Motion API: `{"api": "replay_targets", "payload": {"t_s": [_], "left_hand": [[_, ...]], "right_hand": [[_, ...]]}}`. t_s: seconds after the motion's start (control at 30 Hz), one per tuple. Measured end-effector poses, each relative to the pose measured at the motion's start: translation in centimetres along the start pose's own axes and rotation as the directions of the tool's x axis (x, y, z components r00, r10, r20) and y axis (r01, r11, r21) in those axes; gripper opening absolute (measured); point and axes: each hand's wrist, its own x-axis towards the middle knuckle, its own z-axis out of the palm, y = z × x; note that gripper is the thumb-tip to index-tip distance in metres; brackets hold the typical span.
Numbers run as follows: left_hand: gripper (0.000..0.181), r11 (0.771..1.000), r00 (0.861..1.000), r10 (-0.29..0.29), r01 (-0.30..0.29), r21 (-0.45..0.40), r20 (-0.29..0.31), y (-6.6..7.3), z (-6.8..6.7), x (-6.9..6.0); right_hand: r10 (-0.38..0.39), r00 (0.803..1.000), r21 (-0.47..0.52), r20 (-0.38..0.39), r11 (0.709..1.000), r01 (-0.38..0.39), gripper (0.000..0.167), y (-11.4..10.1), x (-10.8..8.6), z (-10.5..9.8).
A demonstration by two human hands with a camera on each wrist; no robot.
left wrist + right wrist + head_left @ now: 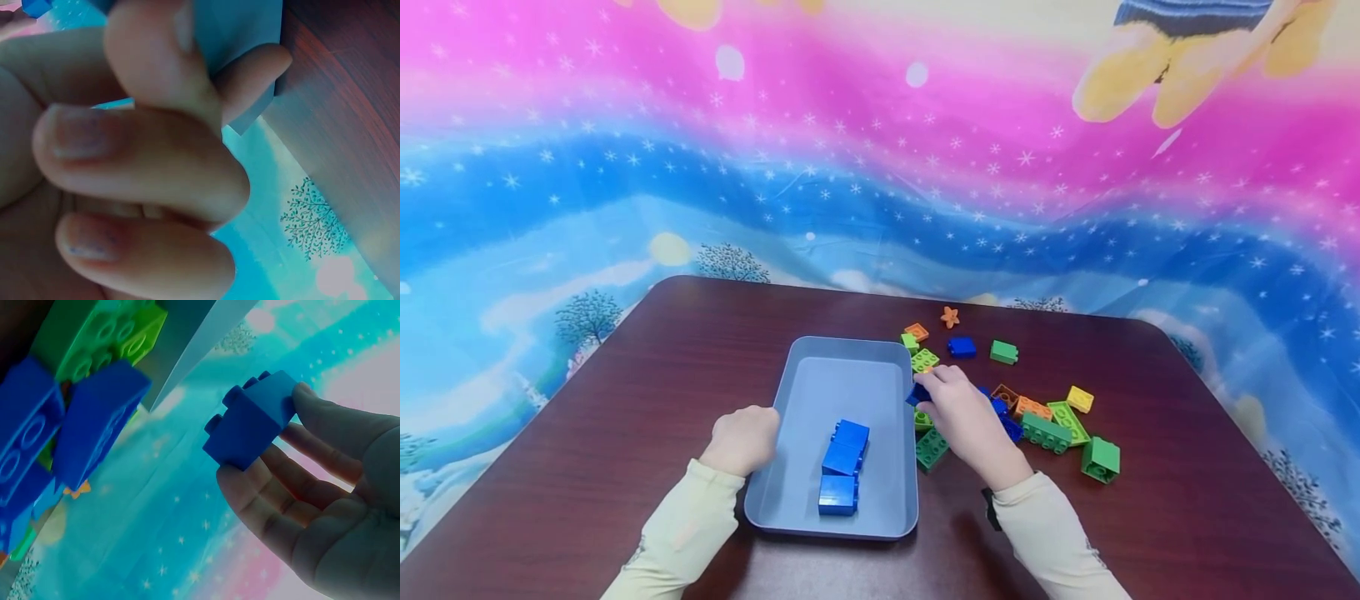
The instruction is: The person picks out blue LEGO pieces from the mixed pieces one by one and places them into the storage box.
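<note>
My right hand is raised at the right side of the grey tray and pinches a blue building block between thumb and fingers. Studs on that block show in the right wrist view. At the tray's left side, my left hand grips the rim with curled fingers; the left wrist view shows the fingers close up against the tray's wall. Inside the tray, several blue blocks lie in a short row towards the near end.
Right of the tray lies a loose pile of blocks: green, orange, lime and blue. A yellow block and a green block sit farther right. An orange flower piece is near the table's far edge.
</note>
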Motion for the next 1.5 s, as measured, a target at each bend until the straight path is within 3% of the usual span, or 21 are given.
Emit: {"api": "replay_targets", "payload": {"t_s": [0.23, 0.57, 1.5], "left_hand": [[0.016, 1.000, 1.000, 0.007, -0.007, -0.001, -0.010, 0.0, 0.1, 0.0], [0.016, 1.000, 0.999, 0.014, -0.014, 0.005, -0.031, 0.3, 0.2, -0.1], [0.017, 1.000, 0.999, 0.001, -0.001, 0.007, -0.034, 0.1, 0.5, -0.1]], "right_hand": [[-0.031, 1.000, 0.003, -0.005, 1.000, 0.031, 0.034, -1.3, 0.9, 1.4], [-0.082, 0.996, -0.043, 0.047, 0.996, 0.084, 0.031, -2.9, 2.2, 3.0], [-0.132, 0.971, -0.135, 0.198, 0.978, 0.161, 0.022, -3.9, 3.2, 6.4]]}}
